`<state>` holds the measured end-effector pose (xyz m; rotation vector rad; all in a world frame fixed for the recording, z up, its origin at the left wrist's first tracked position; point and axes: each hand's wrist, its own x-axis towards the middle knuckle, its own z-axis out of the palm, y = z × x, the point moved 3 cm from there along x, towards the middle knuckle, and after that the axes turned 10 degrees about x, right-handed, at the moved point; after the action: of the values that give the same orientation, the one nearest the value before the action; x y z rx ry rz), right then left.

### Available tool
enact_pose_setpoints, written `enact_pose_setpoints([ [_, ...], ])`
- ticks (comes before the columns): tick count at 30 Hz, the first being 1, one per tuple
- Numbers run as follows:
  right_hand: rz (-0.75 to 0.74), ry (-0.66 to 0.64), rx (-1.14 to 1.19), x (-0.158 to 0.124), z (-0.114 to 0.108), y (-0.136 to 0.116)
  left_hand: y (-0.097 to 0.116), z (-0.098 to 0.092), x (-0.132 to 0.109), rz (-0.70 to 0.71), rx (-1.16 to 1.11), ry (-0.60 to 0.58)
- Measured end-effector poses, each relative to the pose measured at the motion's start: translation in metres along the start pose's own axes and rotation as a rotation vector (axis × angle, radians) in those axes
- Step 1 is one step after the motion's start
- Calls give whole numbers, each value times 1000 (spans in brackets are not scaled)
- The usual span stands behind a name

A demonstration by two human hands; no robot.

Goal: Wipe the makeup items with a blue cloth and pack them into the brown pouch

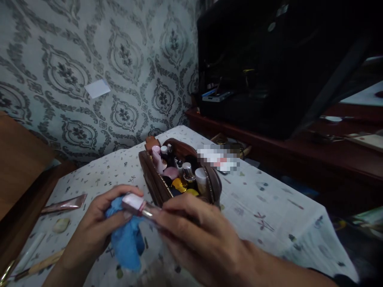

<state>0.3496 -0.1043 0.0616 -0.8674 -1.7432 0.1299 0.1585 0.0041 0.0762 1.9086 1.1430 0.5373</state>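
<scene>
My left hand (98,215) is closed round a blue cloth (127,247), which hangs down below the fingers. Its fingertips also touch the pale, boxy end of a small pinkish cosmetic bottle (133,202). My right hand (194,227) grips the bottle's other end, hiding part of it. Just beyond both hands stands a brown zippered cosmetic bag (149,171), unzipped. Inside it are several bottles and jars, among them a silver-capped bottle (188,172), a white-capped bottle (201,180) and a pink tube (157,159).
A patterned white tablecloth (254,199) covers the table. On the left lie a metallic pink tube (67,204), a pale rounded object (61,225) and a wooden-handled brush (42,264). A blurred-out item (220,159) lies right of the bag. A large black screen (269,71) stands behind.
</scene>
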Motion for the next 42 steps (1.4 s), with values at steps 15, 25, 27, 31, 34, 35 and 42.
enact_pose_setpoints([
  [15, 256, -107, -659, 62, -61, 92, 86, 47, 148, 644, 1473, -25],
  [25, 209, -435, -871, 90, -42, 104, 73, 42, 151, 611, 1387, 47],
  [27, 138, -499, -895, 95, -36, 110, 72, 41, 152, 614, 1369, 57],
  [31, 46, -557, -961, 102, -23, 122, 71, 42, 151, 604, 1378, 67],
  [34, 54, -669, -1017, 103, -15, 128, 71, 43, 150, 595, 1376, 66],
  [35, 59, -701, -1025, 103, -14, 128, 72, 43, 150, 595, 1374, 65],
  [42, 98, -685, -977, 106, -21, 125, 71, 42, 151, 577, 1326, 78],
])
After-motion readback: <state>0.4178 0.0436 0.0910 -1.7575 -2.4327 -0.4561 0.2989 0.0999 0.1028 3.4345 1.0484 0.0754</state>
